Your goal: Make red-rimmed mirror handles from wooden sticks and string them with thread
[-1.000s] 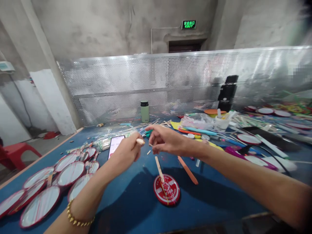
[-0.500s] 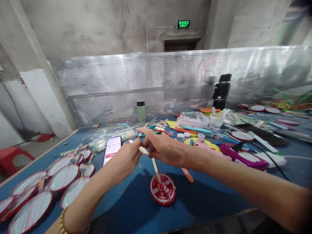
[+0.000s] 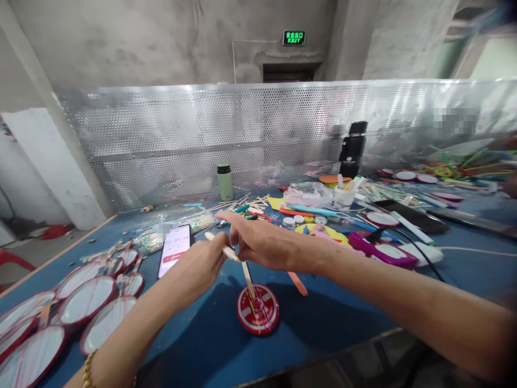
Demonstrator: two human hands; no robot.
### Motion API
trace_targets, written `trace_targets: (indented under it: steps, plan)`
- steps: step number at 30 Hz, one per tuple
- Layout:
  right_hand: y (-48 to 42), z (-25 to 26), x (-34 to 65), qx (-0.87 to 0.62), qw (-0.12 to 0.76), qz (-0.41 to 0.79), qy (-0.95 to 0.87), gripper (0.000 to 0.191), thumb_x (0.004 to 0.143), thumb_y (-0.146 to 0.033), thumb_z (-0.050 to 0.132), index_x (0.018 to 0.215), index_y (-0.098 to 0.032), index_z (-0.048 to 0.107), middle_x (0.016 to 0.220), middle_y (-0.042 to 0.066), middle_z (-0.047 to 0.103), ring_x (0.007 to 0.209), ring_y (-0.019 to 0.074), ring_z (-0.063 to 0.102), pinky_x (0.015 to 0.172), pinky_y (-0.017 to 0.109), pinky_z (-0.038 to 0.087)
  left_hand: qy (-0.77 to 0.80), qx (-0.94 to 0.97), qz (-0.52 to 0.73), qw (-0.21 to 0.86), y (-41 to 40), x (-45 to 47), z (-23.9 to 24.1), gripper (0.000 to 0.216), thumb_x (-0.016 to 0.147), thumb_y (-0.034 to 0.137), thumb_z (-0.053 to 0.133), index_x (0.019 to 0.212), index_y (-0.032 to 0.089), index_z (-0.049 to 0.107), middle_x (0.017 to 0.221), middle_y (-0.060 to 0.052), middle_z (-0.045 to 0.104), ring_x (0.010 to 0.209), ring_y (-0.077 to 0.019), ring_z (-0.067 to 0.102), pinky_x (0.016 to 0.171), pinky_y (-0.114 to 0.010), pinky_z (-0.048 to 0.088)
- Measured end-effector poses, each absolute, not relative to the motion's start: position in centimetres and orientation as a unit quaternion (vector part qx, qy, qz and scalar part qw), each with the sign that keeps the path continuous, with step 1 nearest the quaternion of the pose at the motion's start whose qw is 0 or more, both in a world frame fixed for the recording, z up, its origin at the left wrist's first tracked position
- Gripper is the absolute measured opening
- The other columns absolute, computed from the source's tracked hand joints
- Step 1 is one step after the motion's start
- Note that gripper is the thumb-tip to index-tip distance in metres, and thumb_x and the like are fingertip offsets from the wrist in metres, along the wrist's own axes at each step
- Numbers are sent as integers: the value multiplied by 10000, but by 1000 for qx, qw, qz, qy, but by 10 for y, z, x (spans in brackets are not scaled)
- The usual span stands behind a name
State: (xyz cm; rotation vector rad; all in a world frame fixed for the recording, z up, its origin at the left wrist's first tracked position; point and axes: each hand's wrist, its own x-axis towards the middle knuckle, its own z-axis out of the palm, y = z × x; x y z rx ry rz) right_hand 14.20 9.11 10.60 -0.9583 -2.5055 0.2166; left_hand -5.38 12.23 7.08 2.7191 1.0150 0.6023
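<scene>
My left hand point(image 3: 200, 265) is closed around a thin pale wooden stick point(image 3: 220, 246) that pokes out past its fingers. My right hand point(image 3: 258, 242) reaches across in front of it, forefinger stretched out, the other fingers curled close to the stick's tip; whether they pinch anything is hidden. Just below both hands a small round red fan point(image 3: 258, 310) with a wooden handle lies on the blue table point(image 3: 331, 318).
Several red-rimmed round fans point(image 3: 86, 293) lie at the left. A lit phone point(image 3: 174, 249) lies behind my left hand. A green flask point(image 3: 225, 183), loose sticks, a white cup point(image 3: 344, 195), a purple tool point(image 3: 382, 253) and clutter fill the back and right. A perforated metal screen point(image 3: 283, 134) stands behind.
Both hands have dropped a little and drawn together over the red fan; my right hand now overlaps the stick's tip. The view has swung to the right.
</scene>
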Motion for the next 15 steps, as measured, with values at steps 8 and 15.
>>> trace_targets:
  steps: [8, 15]
  plan:
    - [83, 112, 151, -371, 216, 83, -899, 653, 809, -96, 599, 1410, -111, 342, 971, 66, 654, 802, 145, 589, 744, 254, 455, 334, 906, 213, 148, 117, -50, 68, 157, 917, 255, 297, 895, 234, 451, 513, 68, 475, 452, -147, 451, 505, -262, 302]
    - [70, 121, 166, -354, 223, 49, -907, 624, 826, -158, 692, 1378, -110, 405, 1023, 76, 644, 827, 136, 619, 777, 258, 502, 314, 899, 220, 212, 116, -42, 71, 152, 921, 315, 301, 882, 254, 434, 466, 84, 478, 441, -154, 460, 506, -264, 334]
